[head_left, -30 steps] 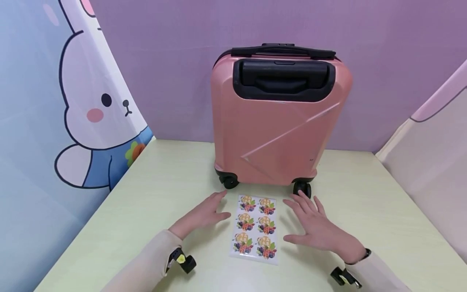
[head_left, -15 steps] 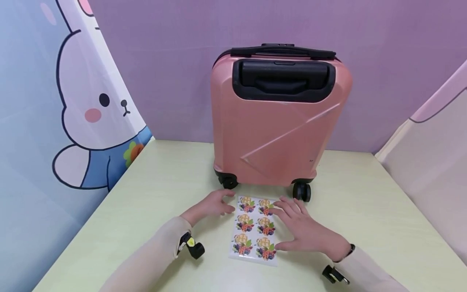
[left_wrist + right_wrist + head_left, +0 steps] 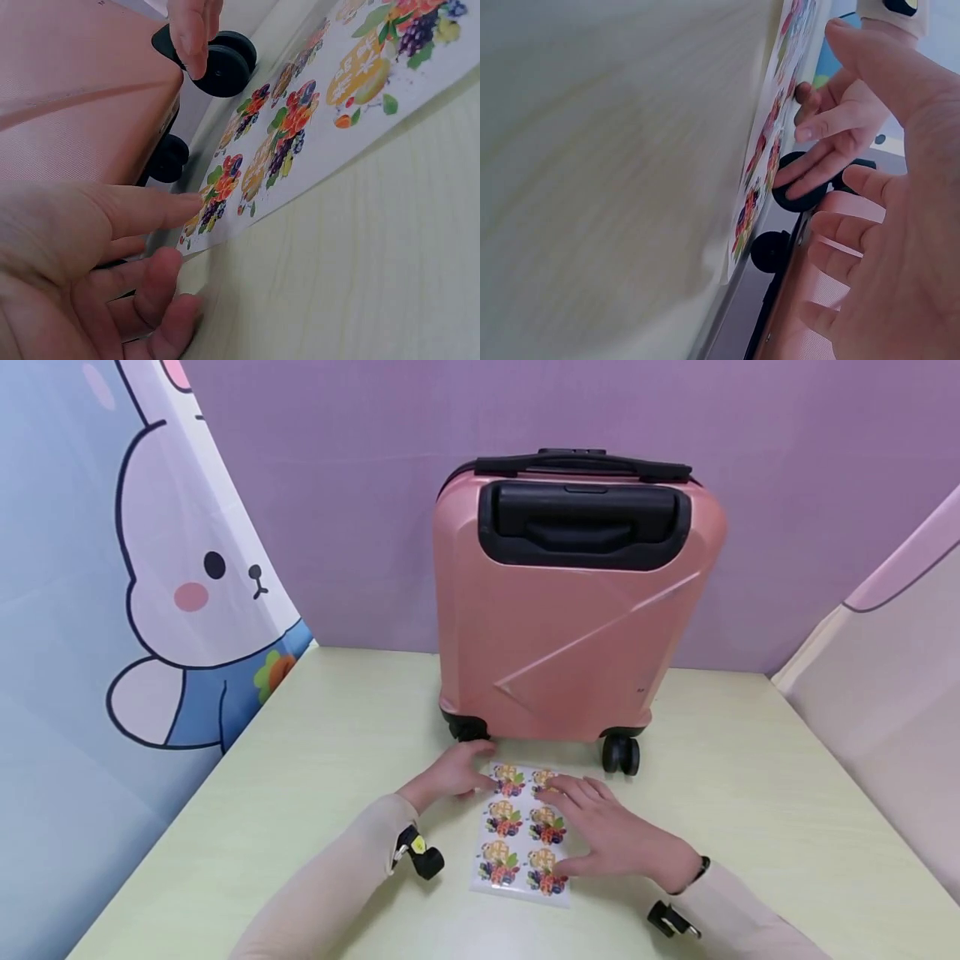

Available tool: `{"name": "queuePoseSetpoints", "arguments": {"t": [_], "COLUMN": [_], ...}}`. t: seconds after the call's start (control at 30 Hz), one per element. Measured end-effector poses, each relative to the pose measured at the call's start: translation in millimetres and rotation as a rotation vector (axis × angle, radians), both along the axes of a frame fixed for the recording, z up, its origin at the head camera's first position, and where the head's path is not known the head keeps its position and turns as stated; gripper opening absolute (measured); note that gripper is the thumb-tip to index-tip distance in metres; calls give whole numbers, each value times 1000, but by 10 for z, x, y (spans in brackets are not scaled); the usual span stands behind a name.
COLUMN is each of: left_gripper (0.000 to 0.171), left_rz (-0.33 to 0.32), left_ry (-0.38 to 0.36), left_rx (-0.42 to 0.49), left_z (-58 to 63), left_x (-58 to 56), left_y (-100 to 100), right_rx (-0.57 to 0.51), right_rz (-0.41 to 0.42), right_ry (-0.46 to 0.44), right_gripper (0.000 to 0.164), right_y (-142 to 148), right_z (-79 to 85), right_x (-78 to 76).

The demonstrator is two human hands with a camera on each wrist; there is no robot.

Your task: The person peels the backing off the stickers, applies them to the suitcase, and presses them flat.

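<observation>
A white sheet of fruit-print stickers (image 3: 513, 835) lies flat on the table. My left hand (image 3: 447, 775) is at the sheet's far left corner. Its thumb (image 3: 161, 210) overlaps that corner in the left wrist view, while the other fingers stay loosely bent beside it. Over the sheet's right side spreads my right hand (image 3: 607, 828), its fingers apart and parted from the sheet in the right wrist view (image 3: 922, 195). Just behind the sheet stands an upright pink suitcase (image 3: 570, 643) with black wheels (image 3: 620, 754) and a black handle recess.
The pale wooden table (image 3: 352, 718) extends to both sides. A purple cloth backdrop (image 3: 360, 527) hangs behind the suitcase. On the left is a cloth with a printed rabbit (image 3: 202, 552), and a pale cloth (image 3: 892, 693) closes the right side.
Both hands have moved inward. The left has come right and slightly away from me to the sheet's far left corner, and the right has moved left over the sheet. Sheet and suitcase stay put.
</observation>
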State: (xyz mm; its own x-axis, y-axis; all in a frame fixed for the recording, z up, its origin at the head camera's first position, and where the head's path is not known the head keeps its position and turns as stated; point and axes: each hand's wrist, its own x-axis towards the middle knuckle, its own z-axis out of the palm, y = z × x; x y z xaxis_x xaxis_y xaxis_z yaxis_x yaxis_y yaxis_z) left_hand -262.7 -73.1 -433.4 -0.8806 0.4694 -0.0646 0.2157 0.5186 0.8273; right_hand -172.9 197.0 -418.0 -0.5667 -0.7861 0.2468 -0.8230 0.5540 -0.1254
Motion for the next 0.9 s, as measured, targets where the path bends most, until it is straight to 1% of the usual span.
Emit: {"name": "queuePoseSetpoints", "arguments": {"t": [0.07,0.13,0.23,0.3,0.53,0.63,0.8,0.9], "left_gripper": [72,72,72,71,72,67,57,55], "left_rz": [3,1,-9,-19,-28,-27,-26,-22], "left_ry": [15,59,122,146,126,129,125,112], "left_rx": [-3,-27,-64,-74,-52,-23,89,153], "left_z": [14,24,27,26,24,14,-1,-13], "left_x": [-1,3,7,12,30,41,71,88], "left_y": [16,30,51,61,65,56,33,26], "right_rx": [10,21,35,43,56,45,-4,-33], "right_rz": [-2,-6,-10,-13,-48,-54,-53,-69], "right_ry": [-20,-30,-22,-6,39,84,192,240], "right_gripper": [85,83,81,80,77,74,66,60], "right_y": [-12,-22,-39,-50,-92,-120,-175,-201], "right_z": [-5,-9,0,5,23,29,34,38], "right_x": [-7,-9,-5,-2,-23,-41,-74,-86]}}
